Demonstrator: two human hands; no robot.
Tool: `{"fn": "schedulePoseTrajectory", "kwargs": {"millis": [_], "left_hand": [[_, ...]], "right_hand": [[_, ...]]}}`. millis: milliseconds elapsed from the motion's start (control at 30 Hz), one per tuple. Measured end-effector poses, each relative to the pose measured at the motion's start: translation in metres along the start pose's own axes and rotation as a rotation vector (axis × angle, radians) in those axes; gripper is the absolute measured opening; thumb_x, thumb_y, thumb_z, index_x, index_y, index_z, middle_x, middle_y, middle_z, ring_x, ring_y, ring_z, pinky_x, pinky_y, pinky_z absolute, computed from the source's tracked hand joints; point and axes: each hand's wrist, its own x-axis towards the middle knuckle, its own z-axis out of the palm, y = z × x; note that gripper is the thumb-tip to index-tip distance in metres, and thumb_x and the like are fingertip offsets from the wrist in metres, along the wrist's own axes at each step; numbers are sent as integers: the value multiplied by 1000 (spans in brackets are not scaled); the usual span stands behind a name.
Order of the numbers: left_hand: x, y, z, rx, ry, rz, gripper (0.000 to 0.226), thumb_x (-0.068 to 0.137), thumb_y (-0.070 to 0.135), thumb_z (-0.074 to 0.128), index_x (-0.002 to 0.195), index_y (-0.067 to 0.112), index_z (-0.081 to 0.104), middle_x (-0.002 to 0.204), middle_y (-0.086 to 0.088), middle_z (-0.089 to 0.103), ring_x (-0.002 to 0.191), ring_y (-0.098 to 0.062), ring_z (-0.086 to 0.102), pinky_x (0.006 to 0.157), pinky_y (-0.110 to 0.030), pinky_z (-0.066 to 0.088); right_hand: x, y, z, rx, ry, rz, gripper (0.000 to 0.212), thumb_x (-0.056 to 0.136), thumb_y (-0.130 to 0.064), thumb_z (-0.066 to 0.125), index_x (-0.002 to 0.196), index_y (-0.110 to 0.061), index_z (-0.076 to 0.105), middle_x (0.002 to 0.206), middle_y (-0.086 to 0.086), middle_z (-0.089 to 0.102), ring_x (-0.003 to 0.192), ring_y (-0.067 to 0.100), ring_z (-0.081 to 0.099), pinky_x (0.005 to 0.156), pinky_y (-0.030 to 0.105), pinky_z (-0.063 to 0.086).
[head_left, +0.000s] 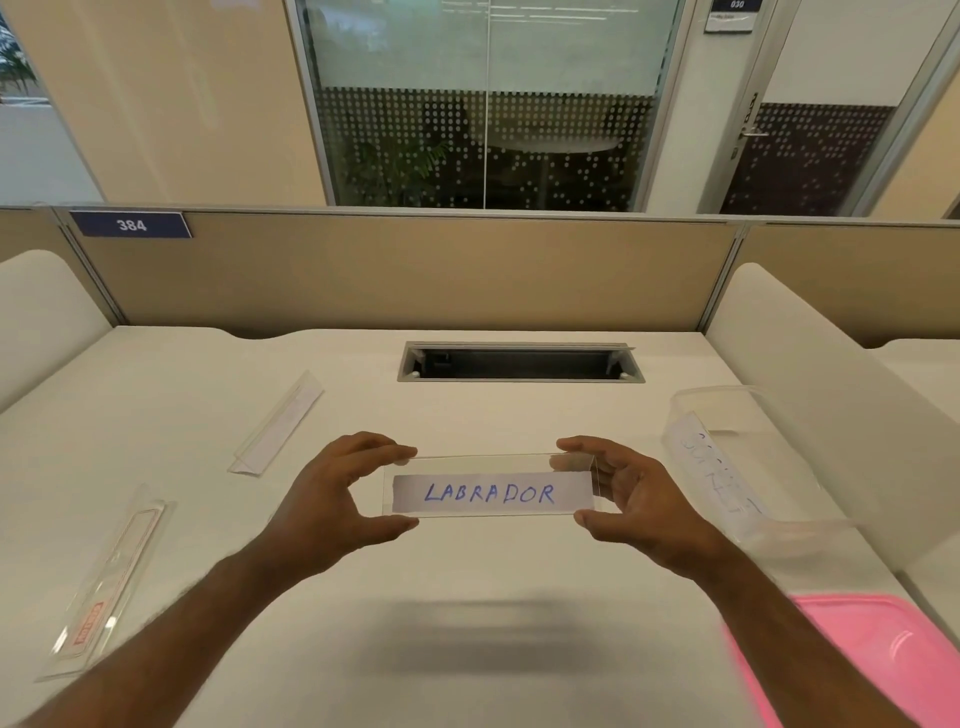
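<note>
A clear acrylic name holder (491, 486) hangs above the white desk (467, 415), with a paper strip inside that reads LABRADOR in blue ink. My left hand (337, 499) pinches its left end between thumb and fingers. My right hand (623, 499) pinches its right end the same way. The holder is level and faces me, and its shadow falls on the desk below.
Two more clear holders lie at the left, one near the middle (278, 423) and one with a red-edged card (111, 577) by the front. A clear tub (727, 467) with handwritten paper stands at the right, a pink lid (878, 660) beside it. A cable slot (519, 362) sits behind.
</note>
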Motion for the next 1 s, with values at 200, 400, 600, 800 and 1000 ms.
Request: {"fn": "schedulePoseTrajectory", "kwargs": {"millis": [200, 400, 600, 800, 1000], "left_hand": [[4, 7, 1, -3, -15, 13, 67, 63, 33, 91, 120, 46, 57, 118, 24, 57, 113, 5, 46, 81, -10, 40], [7, 13, 11, 5, -39, 10, 67, 64, 34, 90, 121, 45, 56, 118, 29, 54, 114, 14, 41, 76, 0, 36], [12, 20, 28, -18, -54, 11, 68, 64, 35, 90, 120, 50, 54, 120, 34, 53, 115, 15, 41, 79, 1, 36], [16, 27, 48, -33, -82, 13, 67, 65, 35, 89, 121, 48, 55, 120, 36, 52, 116, 15, 41, 81, 0, 38], [22, 41, 74, -90, -53, 23, 65, 63, 29, 91, 120, 38, 61, 120, 28, 58, 116, 7, 49, 85, -6, 40]], "right_hand": [[-2, 5, -11, -273, 9, -46, 68, 70, -6, 76, 124, -41, 57, 121, -19, 63, 119, 8, 56, 98, 18, 46], [-10, 7, -25, -547, -14, -129, 70, 72, -29, 76, 129, -53, 44, 123, -34, 48, 120, -6, 44, 85, 3, 39], [-18, 12, -40, -647, -3, -163, 66, 75, -28, 75, 132, -43, 47, 121, -27, 50, 112, -3, 46, 78, 13, 47], [-28, 18, -57, -756, -15, -198, 64, 73, -36, 74, 133, -30, 52, 120, -18, 53, 106, 4, 52, 82, 17, 46], [-39, 25, -75, -841, 39, -266, 61, 72, -31, 74, 129, -19, 57, 115, -8, 58, 103, 7, 55, 84, 21, 47]]}}
